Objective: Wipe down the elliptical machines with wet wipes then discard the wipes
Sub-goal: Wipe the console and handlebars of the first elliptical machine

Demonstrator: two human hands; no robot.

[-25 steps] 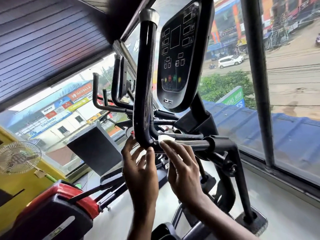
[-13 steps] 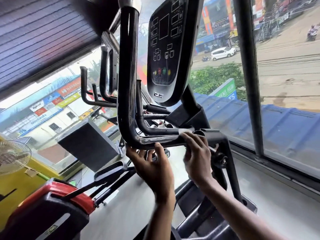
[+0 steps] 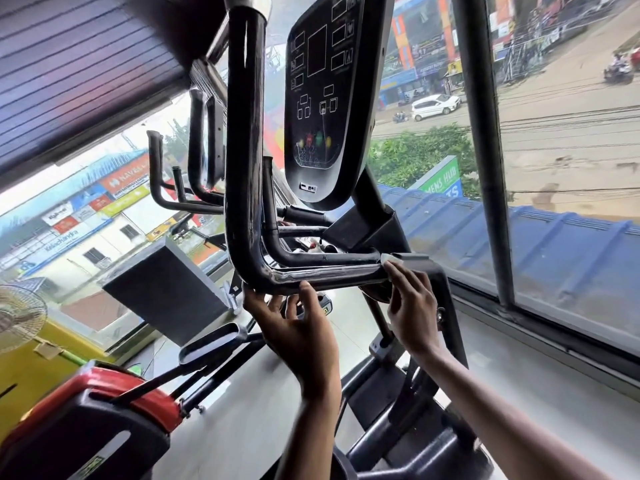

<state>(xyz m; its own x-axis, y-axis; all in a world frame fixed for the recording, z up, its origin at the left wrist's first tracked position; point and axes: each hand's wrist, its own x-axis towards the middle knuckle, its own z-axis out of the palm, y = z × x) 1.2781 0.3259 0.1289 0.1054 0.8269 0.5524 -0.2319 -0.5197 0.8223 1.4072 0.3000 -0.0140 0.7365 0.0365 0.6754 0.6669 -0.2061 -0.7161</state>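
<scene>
The elliptical's black handlebar (image 3: 242,168) rises at centre and bends into a horizontal bar (image 3: 329,275), wet and shiny along its length. Its console (image 3: 322,109) hangs just behind. My left hand (image 3: 298,330) holds the bar from below near the bend, thumb up on the front. My right hand (image 3: 412,306) holds a white wet wipe (image 3: 388,259) against the bar's right end, where it meets the black bracket (image 3: 419,265). Most of the wipe is hidden under my fingers.
A second elliptical with a red and black housing (image 3: 104,420) stands at lower left, its handlebars (image 3: 194,161) further back. A black box (image 3: 162,289) and a fan (image 3: 17,317) are on the left. A window frame post (image 3: 481,150) runs down the right.
My right hand has slid the wipe rightwards along the horizontal bar to its right end. My left hand stays under the bend of the handlebar.
</scene>
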